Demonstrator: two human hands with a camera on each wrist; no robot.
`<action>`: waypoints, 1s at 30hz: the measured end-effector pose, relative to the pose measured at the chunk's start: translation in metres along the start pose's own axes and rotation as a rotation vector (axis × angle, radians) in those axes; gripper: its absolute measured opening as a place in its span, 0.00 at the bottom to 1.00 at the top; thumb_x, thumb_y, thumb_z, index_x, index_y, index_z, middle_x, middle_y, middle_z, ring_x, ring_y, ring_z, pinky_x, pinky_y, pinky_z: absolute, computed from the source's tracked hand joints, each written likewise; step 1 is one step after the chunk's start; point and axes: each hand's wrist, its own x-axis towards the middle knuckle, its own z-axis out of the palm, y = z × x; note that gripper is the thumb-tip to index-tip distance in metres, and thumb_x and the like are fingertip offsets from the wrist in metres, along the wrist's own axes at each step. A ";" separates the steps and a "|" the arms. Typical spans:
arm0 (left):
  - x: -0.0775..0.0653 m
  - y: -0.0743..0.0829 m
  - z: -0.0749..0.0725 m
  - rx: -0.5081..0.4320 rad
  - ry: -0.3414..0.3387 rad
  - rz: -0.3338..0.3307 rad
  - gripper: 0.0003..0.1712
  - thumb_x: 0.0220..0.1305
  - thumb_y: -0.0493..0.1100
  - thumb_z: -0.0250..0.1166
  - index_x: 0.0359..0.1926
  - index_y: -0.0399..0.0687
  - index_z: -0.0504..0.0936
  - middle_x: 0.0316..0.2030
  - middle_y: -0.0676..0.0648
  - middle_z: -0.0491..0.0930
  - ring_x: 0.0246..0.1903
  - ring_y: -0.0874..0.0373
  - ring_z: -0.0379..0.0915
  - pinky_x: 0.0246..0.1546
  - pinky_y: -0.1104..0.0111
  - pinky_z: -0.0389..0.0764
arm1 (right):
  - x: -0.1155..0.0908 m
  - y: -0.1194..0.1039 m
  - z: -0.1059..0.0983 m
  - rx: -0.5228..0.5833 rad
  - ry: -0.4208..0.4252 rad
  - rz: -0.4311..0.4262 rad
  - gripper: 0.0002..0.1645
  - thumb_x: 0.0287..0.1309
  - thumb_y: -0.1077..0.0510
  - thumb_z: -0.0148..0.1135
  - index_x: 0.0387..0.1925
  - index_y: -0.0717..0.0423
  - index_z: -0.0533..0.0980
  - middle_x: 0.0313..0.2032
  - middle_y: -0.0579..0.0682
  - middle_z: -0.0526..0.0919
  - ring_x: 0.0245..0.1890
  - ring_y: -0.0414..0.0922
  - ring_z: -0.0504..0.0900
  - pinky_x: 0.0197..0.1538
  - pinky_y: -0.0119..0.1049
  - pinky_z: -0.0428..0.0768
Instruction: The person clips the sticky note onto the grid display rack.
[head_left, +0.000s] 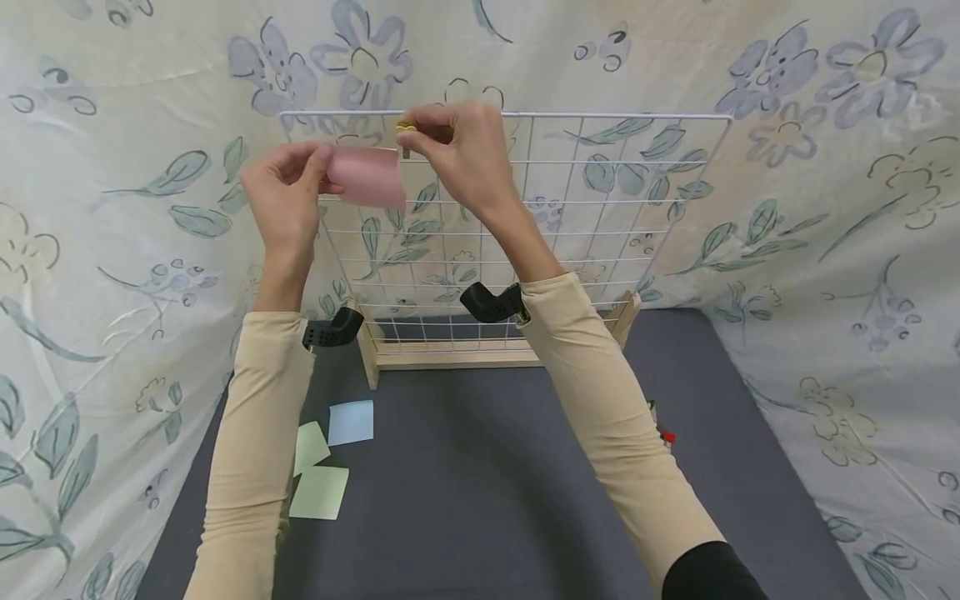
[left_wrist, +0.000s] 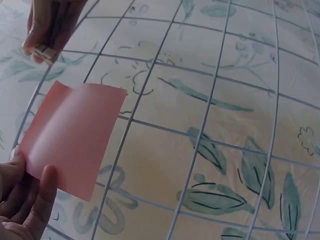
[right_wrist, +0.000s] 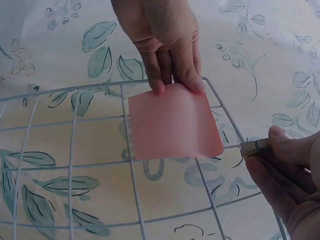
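Note:
My left hand (head_left: 288,187) pinches a pink paper square (head_left: 369,177) by one edge, in front of the upper left part of a white wire grid (head_left: 600,115). The paper bends slightly, its far edge unheld. Close to the paper, my right hand (head_left: 472,154) pinches a small wooden clothespin (right_wrist: 256,146) between thumb and fingers. In the right wrist view the clothespin's tip lies at the grid's edge wire; whether it grips the wire I cannot tell. A bit of yellow shows at those fingertips in the head view.
The grid stands upright on a wooden base (head_left: 457,359) on a dark grey table (head_left: 450,475). Left on the table lie a blue paper square (head_left: 351,422) and green ones (head_left: 319,492). A small red item (head_left: 667,437) is partly hidden by the right sleeve. Flowered cloth (head_left: 825,250) hangs around.

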 end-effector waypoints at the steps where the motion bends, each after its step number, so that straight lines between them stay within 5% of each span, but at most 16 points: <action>1: 0.001 0.001 0.000 -0.004 0.001 -0.002 0.09 0.59 0.34 0.70 0.37 0.30 0.86 0.27 0.45 0.83 0.20 0.57 0.79 0.24 0.74 0.84 | 0.003 -0.002 0.001 0.000 0.000 -0.003 0.10 0.60 0.61 0.67 0.40 0.63 0.86 0.37 0.54 0.88 0.34 0.38 0.86 0.42 0.22 0.82; 11: 0.007 0.010 0.004 -0.091 0.036 -0.062 0.01 0.57 0.31 0.71 0.31 0.38 0.87 0.28 0.43 0.85 0.18 0.55 0.78 0.21 0.72 0.83 | 0.032 -0.022 0.007 0.040 -0.020 0.006 0.08 0.60 0.62 0.67 0.38 0.63 0.86 0.35 0.54 0.88 0.34 0.39 0.85 0.44 0.21 0.81; 19: 0.007 0.014 0.007 -0.126 0.012 -0.107 0.10 0.55 0.35 0.73 0.37 0.31 0.87 0.29 0.42 0.85 0.20 0.54 0.80 0.23 0.71 0.85 | 0.050 -0.024 0.015 -0.005 -0.066 0.095 0.07 0.60 0.62 0.67 0.39 0.61 0.86 0.37 0.52 0.88 0.34 0.37 0.84 0.40 0.22 0.79; 24: 0.007 0.016 0.009 -0.132 0.015 -0.123 0.10 0.55 0.36 0.74 0.36 0.33 0.87 0.29 0.42 0.85 0.20 0.54 0.80 0.23 0.70 0.85 | 0.053 -0.021 0.020 -0.019 -0.087 0.094 0.06 0.61 0.62 0.66 0.33 0.60 0.86 0.28 0.49 0.85 0.29 0.38 0.82 0.37 0.24 0.78; 30: 0.008 0.018 0.012 -0.148 0.029 -0.107 0.10 0.55 0.36 0.73 0.36 0.33 0.87 0.29 0.41 0.85 0.20 0.54 0.80 0.24 0.70 0.85 | 0.055 -0.022 0.020 -0.047 -0.101 0.099 0.06 0.61 0.61 0.66 0.36 0.59 0.87 0.32 0.50 0.87 0.32 0.37 0.83 0.39 0.23 0.79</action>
